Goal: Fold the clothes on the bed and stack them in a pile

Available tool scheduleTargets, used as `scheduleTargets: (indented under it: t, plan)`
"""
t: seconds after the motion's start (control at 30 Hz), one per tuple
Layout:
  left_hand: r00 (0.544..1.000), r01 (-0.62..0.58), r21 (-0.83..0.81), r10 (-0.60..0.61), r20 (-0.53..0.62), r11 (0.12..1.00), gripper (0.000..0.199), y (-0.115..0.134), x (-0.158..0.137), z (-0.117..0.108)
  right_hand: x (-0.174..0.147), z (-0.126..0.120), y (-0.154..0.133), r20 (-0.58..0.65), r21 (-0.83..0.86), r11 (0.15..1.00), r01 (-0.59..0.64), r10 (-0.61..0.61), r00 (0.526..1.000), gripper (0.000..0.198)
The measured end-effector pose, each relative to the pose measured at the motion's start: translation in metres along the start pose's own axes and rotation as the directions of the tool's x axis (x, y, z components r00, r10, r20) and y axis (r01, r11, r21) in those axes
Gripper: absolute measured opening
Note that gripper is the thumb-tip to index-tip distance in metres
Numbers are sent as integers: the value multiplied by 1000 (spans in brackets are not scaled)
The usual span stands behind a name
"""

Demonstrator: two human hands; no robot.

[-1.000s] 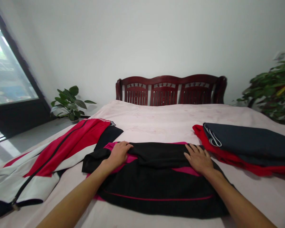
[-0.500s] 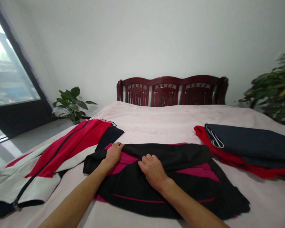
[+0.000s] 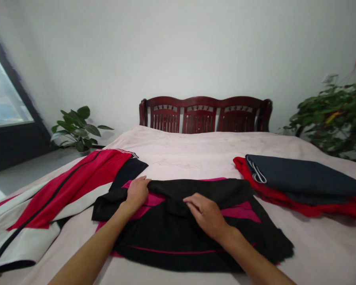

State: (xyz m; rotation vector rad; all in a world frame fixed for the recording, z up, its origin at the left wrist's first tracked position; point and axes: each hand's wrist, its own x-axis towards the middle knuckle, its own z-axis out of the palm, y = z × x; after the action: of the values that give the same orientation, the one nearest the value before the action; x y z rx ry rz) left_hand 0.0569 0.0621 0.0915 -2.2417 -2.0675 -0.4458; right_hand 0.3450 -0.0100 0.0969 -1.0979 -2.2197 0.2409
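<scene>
In front of me lies a black jacket with magenta panels, partly folded, one black sleeve laid across its upper part. My left hand is closed at the sleeve's left part, its fingertips by the jacket's far edge. Near the middle, my right hand is curled with thumb and forefinger together on the black cloth; the other fingers' undersides are hidden.
A red and white zip jacket lies spread at left. Folded dark blue clothing rests on red clothing at right. A pink sheet lies beneath. Behind are a wooden backrest and potted plants.
My right hand has slid to the right over the black cloth, and the sleeve's folds there have shifted. My left hand stays by the far edge. The view has turned slightly right.
</scene>
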Motion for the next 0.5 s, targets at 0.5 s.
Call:
scheduleTargets:
  t: [0.5]
  plan:
    - [984,-159,38,155,87,987,60,109,-49,55,-30,-59,170,72,-534,734,-418,533,843,58]
